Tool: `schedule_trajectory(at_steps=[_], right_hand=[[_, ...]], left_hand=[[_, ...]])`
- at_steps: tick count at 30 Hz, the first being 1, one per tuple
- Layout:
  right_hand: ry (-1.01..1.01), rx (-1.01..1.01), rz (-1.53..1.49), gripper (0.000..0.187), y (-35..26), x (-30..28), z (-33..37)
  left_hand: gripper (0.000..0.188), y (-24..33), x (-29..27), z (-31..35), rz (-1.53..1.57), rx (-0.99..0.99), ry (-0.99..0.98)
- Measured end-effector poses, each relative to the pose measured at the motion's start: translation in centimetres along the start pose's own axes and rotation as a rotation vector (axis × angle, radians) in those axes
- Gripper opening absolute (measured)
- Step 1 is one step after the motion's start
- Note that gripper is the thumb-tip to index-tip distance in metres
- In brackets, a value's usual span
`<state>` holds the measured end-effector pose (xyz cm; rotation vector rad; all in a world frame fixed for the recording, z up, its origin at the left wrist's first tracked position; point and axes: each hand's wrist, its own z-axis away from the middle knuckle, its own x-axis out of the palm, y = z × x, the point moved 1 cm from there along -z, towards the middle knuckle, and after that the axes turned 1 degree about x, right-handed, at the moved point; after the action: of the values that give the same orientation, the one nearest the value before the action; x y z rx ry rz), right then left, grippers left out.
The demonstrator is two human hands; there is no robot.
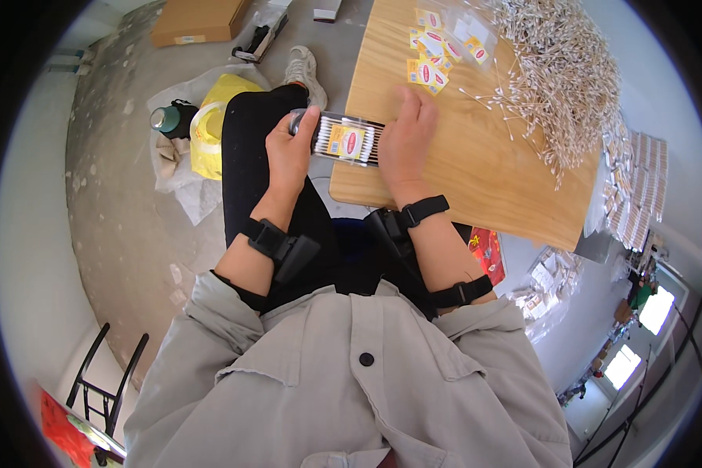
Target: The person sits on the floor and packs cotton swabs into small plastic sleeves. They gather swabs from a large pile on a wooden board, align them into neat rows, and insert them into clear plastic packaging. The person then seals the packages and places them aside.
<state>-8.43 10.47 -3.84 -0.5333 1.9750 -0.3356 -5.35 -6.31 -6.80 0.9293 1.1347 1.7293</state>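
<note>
A flat, clear pack of cotton swabs [323, 141] lies level between my hands at the table's near left corner, a row of white tips showing. On top of the swabs sits a small yellow and white label card [347, 142] with a red oval. My left hand [290, 152] grips the pack's left end, thumb on top. At the other end my right hand [407, 144] is closed with curled fingers, hiding that end of the pack. More label cards [429, 72] lie loose on the wooden table [476, 168], beyond my right hand.
A large heap of loose cotton swabs [558, 74] covers the table's right side. A clear bag [472, 31] lies by the cards. Bundled packs [639, 183] are stacked off the right edge. On the floor at left are a yellow bag [207, 152], a bottle [164, 118] and a cardboard box [199, 19].
</note>
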Motion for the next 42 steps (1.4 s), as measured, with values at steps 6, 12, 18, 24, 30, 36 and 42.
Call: schedule_trajectory(at_steps=[6, 12, 18, 24, 30, 36, 42], right_hand=[[0.009, -0.012, -0.025, 0.046, 0.3, -0.2, 0.2], [-0.026, -0.036, 0.043, 0.042, 0.1, 0.0, 0.2], [-0.031, -0.037, 0.05, 0.039, -0.1, -0.1, 0.1], [-0.02, -0.029, 0.06, 0.036, -0.1, 0.0, 0.0], [-0.021, -0.039, 0.057, 0.035, -0.1, -0.1, 0.1], [-0.016, -0.051, 0.068, 0.035, -0.1, -0.1, 0.0], [-0.002, -0.063, 0.073, 0.034, 0.0, 0.1, 0.0]], left_hand=[[0.101, 4.1, -1.4, 1.8, -0.662, 0.502, -0.194], [0.112, 5.6, 0.2, 2.8, -0.988, 0.827, -0.284], [0.083, 5.2, 1.0, 3.1, -0.967, 0.873, -0.318], [0.036, 4.7, 1.7, 3.6, -0.94, 0.963, -0.376], [0.02, 4.6, 2.2, 3.8, -0.945, 0.999, -0.365], [0.019, 5.0, 2.7, 4.0, -0.969, 1.009, -0.365], [0.018, 5.0, 2.9, 3.9, -1.003, 1.057, -0.409]])
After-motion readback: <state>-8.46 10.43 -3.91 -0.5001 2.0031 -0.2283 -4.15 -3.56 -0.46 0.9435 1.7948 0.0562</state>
